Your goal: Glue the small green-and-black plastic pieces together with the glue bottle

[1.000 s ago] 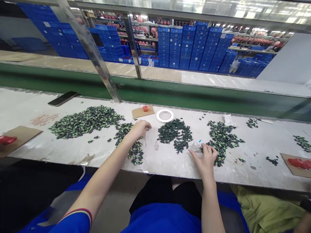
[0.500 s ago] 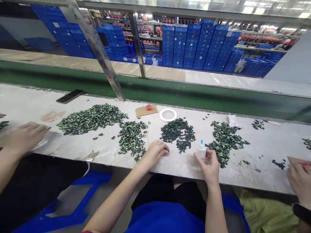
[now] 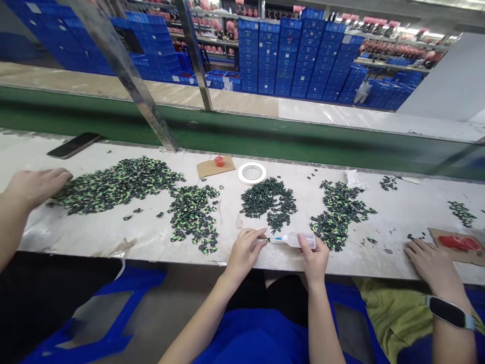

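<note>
Between thumb and fingers, my left hand [image 3: 246, 250] pinches a small dark green piece [image 3: 267, 239]; its exact kind is too small to make out. My right hand [image 3: 315, 255] grips a white needle-tip glue bottle [image 3: 297, 239], tilted on its side. Its blue nozzle points left, with the thin needle at or very near the small piece. Just beyond my hands lies a pile of small dark green pieces [image 3: 261, 198]. Piles of black-and-green pieces lie to the left [image 3: 193, 215] and right [image 3: 337, 217].
Behind the piles lie a white tape roll [image 3: 252, 173] and cardboard with a red cap [image 3: 219, 161]. A phone [image 3: 75, 145] rests at the far left. One co-worker's hand [image 3: 36, 187] touches the large left pile; another's hand [image 3: 432, 263] is beside red-smeared cardboard [image 3: 456, 242].
The glue bottle has gone from upright to lying sideways, its tip now at my left hand's piece. The left co-worker's hand has moved to the large pile. The view has shifted.
</note>
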